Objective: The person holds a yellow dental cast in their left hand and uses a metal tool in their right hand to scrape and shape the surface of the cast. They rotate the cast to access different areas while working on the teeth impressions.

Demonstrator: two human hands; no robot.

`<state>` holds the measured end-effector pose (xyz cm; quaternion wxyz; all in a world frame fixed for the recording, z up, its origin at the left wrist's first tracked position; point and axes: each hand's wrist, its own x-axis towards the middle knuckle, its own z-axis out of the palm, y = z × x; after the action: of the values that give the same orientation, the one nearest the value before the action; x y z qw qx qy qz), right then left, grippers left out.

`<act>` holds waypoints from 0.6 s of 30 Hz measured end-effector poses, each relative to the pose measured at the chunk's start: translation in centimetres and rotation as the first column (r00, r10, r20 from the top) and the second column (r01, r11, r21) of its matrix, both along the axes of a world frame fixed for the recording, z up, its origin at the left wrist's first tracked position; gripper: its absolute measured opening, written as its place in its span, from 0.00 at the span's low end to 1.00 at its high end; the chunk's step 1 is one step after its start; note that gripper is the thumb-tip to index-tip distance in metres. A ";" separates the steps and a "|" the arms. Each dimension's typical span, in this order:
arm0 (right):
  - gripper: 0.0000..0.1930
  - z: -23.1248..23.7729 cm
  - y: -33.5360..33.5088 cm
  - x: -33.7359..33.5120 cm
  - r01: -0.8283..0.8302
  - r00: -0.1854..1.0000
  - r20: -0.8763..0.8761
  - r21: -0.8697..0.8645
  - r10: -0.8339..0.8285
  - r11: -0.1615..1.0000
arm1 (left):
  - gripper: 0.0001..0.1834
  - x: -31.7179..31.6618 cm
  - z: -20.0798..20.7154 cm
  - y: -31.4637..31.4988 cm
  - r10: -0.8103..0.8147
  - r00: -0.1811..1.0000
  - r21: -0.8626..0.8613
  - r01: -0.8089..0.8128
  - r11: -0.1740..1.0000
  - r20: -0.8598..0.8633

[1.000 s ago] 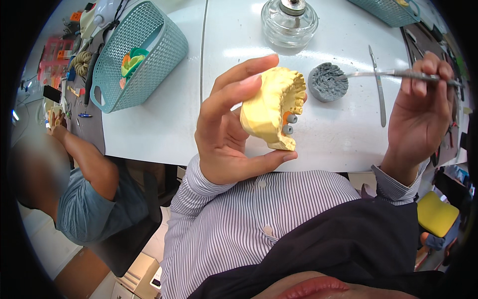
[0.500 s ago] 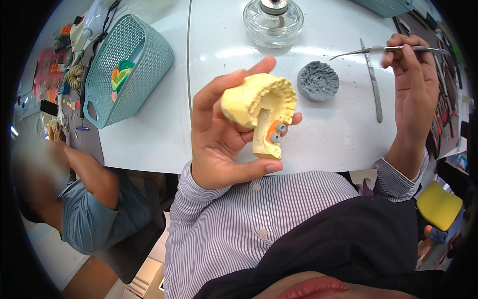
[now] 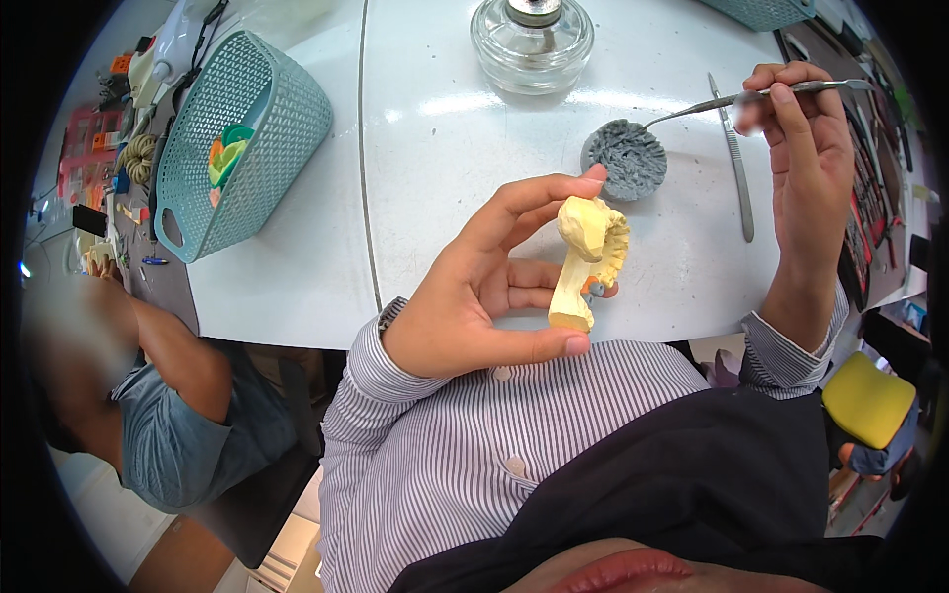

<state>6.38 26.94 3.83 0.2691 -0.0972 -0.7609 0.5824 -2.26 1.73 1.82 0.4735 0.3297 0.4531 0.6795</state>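
A yellow plaster dental model point(image 3: 583, 232) is gripped in my left hand point(image 3: 494, 272), thumb at its lower end and fingers behind and above. It is turned partly side-on, so its row of teeth faces right. An orange patch and a grey cylinder point(image 3: 596, 290) show at its right edge. My right hand point(image 3: 811, 138) pinches a slim metal wax carving tool point(image 3: 727, 101). Its thin curved tip is at the right edge of a round lump of grey wax point(image 3: 628, 160) on the table. Whether the tip touches the wax I cannot tell.
A scalpel-like metal handle point(image 3: 734, 163) lies beneath the carving tool. Behind the wax stands a glass spirit burner point(image 3: 532, 49). At left is a teal basket point(image 3: 297, 124) with coloured pieces inside. A co-worker point(image 3: 198, 415) sits at the left; several tools point(image 3: 870, 198) line the right side.
My left hand has shifted right and rotated the dental model, so its tooth side turns away. My right hand has brought the carving tool's tip left and down to the grey wax.
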 end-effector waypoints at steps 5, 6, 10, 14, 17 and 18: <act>0.07 -0.2 0.2 0.0 0.000 1.000 0.000 -0.064 0.000 0.998 | 0.48 0.0 -0.1 0.0 0.017 1.000 0.003 -0.017 1.000 0.012; 0.07 -0.2 0.3 0.1 0.004 1.000 -0.007 -0.080 -0.005 0.997 | 0.48 0.0 0.0 0.0 0.023 1.000 0.003 -0.023 1.000 0.017; 0.07 0.3 0.0 0.2 -0.013 0.997 -0.073 -0.177 0.000 0.984 | 0.50 -0.2 0.1 -0.4 0.069 0.997 0.073 -0.073 0.995 0.045; 0.07 1.4 -2.3 0.4 -0.234 0.932 -0.320 -0.169 0.171 0.958 | 0.52 -0.6 -0.2 -0.5 0.067 0.997 0.171 -0.071 0.983 0.031; 0.06 2.1 -3.8 0.9 -0.357 0.874 -0.388 -0.099 0.294 0.929 | 0.53 -0.8 0.0 -0.3 0.038 0.997 0.245 -0.052 0.968 0.061; 0.05 2.3 -3.9 1.0 -0.381 0.858 -0.389 -0.049 0.334 0.923 | 0.53 -0.8 -0.2 -0.3 0.031 0.997 0.265 -0.047 0.963 0.065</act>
<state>7.34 23.01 6.12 0.2893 0.1419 -0.6624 0.6763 -3.08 1.39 1.66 0.4249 0.3606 0.3497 0.7531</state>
